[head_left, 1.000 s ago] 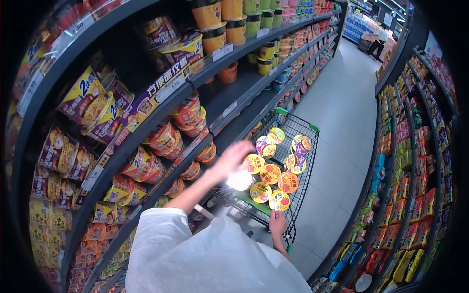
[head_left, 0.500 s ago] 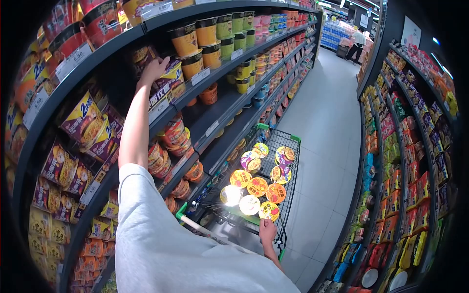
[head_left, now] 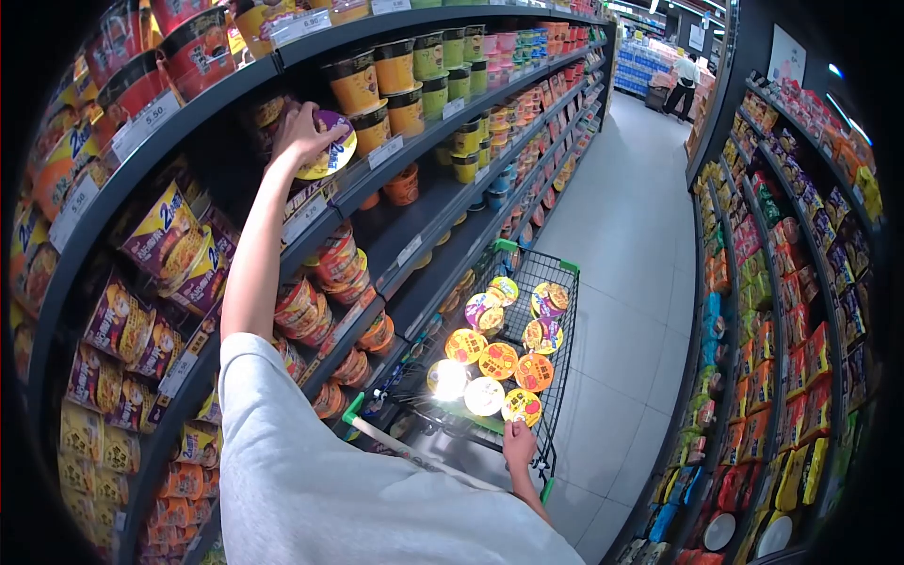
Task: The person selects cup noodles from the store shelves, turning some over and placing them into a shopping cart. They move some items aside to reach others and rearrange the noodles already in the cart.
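Note:
My left hand (head_left: 299,139) is at the upper shelf on the left, its fingers around a purple and yellow noodle cup (head_left: 330,151) that is tilted so its lid faces me. My right hand (head_left: 518,446) is closed at the near right end of the shopping cart (head_left: 554,377), against the edge of a yellow-lidded cup (head_left: 521,408); what its fingers grip is hidden. Several more cups with orange, yellow and purple lids, such as an orange one (head_left: 497,360), stand in the cart, one washed out by glare.
Shelves of cup and packet noodles (head_left: 165,235) line the left side. Bagged goods fill the right shelf (head_left: 800,348). A tiled aisle (head_left: 640,226) runs between them, and a person (head_left: 684,87) stands at its far end. The cart's handle (head_left: 405,446) is near my body.
The purple and yellow cup at my left hand has tipped over, its lid now turned toward me. My right hand stays at the same part of the cart.

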A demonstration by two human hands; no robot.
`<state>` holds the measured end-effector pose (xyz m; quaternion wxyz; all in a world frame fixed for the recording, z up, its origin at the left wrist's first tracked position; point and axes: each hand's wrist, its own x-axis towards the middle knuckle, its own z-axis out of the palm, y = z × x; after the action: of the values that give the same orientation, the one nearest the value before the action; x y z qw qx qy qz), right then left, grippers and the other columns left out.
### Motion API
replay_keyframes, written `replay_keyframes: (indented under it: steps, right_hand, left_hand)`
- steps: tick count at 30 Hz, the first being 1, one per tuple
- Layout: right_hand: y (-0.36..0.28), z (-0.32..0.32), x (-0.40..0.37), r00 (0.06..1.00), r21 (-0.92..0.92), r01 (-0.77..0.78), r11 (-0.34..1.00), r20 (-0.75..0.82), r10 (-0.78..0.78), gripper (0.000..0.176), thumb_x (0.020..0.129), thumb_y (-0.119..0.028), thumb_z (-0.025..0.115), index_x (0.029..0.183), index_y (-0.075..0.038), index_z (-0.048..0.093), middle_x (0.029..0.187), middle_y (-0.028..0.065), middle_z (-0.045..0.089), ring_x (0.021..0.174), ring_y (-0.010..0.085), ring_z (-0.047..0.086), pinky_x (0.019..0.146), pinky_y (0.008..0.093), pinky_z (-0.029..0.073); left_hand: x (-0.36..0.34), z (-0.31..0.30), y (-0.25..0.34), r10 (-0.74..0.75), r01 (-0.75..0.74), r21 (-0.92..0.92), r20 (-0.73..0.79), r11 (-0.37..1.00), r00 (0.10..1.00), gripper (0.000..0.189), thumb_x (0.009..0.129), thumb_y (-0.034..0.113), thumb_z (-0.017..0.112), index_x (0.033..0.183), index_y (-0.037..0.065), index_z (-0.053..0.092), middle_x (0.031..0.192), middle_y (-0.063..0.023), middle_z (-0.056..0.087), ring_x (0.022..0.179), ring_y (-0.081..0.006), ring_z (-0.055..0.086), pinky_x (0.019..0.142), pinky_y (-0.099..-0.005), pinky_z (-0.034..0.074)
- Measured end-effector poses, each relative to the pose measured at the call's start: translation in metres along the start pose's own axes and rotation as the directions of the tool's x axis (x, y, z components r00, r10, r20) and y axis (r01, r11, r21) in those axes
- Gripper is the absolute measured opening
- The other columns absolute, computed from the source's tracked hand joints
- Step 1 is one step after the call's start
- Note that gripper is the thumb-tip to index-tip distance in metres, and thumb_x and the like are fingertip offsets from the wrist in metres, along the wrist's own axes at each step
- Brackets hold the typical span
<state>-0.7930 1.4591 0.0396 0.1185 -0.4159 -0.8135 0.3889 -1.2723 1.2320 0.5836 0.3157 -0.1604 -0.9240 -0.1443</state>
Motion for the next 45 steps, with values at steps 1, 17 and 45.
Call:
replay_keyframes:
  steps: [1, 17, 45]
  right_hand:
    - [0.000, 0.000, 0.000, 1.000, -0.004, 0.005, 1.000, 0.003, -0.005, 0.031, 0.095, -0.036, 0.066, 0.088, -0.006, 0.071, 0.083, 0.0151, 0.074, 0.081, 0.0390, 0.071, 0.075, 0.0496, 0.055]
    - [0.001, 0.000, 0.003, 1.000, -0.006, 0.011, 1.000, 0.018, -0.011, 0.032, 0.094, -0.039, 0.066, 0.087, -0.007, 0.071, 0.082, 0.0150, 0.074, 0.080, 0.0380, 0.071, 0.074, 0.0504, 0.054]
    - [0.005, 0.004, 0.003, 0.999, -0.024, 0.035, 0.999, 0.023, -0.035, 0.032, 0.093, -0.038, 0.067, 0.086, -0.007, 0.071, 0.082, 0.0147, 0.074, 0.079, 0.0372, 0.072, 0.072, 0.0497, 0.055]
  left_hand:
    - [0.000, -0.002, -0.001, 0.038, -0.037, -0.048, 0.002, 0.998, 0.999, 0.082, 0.071, 0.061, 0.083, 0.129, 0.007, 0.061, 0.130, -0.0220, 0.056, 0.126, -0.0378, 0.056, 0.105, -0.0456, 0.047]
    - [0.006, -0.084, -0.012, 0.248, -0.108, -0.301, 0.478, 0.947, 0.843, 0.057, 0.080, 0.040, 0.087, 0.067, 0.016, 0.037, 0.066, 0.0090, 0.043, 0.066, -0.0029, 0.040, 0.057, -0.0244, 0.034]
    - [-0.048, -0.072, -0.039, -0.145, 0.526, -0.835, 0.507, 0.164, 0.850, 0.084, 0.087, 0.061, 0.070, 0.134, -0.005, 0.048, 0.119, -0.0204, 0.059, 0.106, -0.0304, 0.068, 0.091, -0.0464, 0.061]
